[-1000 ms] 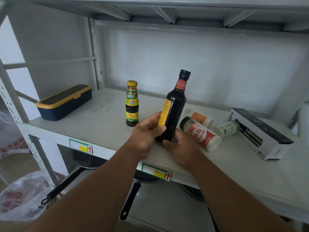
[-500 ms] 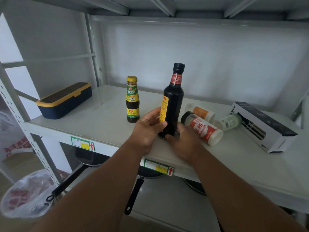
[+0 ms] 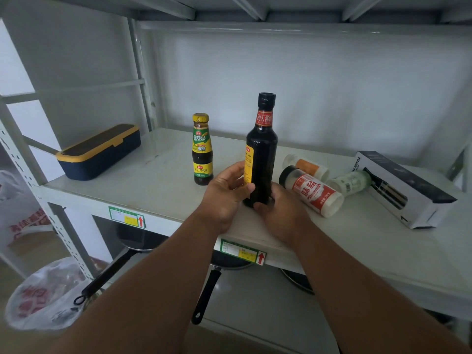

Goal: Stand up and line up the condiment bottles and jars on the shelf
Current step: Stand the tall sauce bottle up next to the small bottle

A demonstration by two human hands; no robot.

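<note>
Gripping the lower body of the tall dark soy sauce bottle (image 3: 261, 159), the left hand (image 3: 224, 198) has its thumb across the yellow label and its fingers curled round the far left side. The right hand (image 3: 279, 213) wraps the base of the same bottle from the right, thumb at the front near the bottom edge. The bottle stands upright near the front edge of the white shelf (image 3: 158, 182), black cap on top and a red band on the neck.

Just left of it, standing apart and upright, is a small dark sauce bottle (image 3: 202, 149) with a yellow cap and a green and yellow label. To the right lie three jars on their sides: a jar with a red label (image 3: 310, 191) and a black lid closest to the right hand, an orange-labelled jar (image 3: 306, 167) behind it, and a pale jar with a barcode (image 3: 350, 182) further right, near the end of a black and white carton (image 3: 401, 187) lying flat.

At the far left of the shelf sits a navy box with a yellow rim (image 3: 98, 152). Below the shelf, black pan handles (image 3: 205, 295) stick out, and a plastic bag (image 3: 43, 295) sits lower left.
</note>
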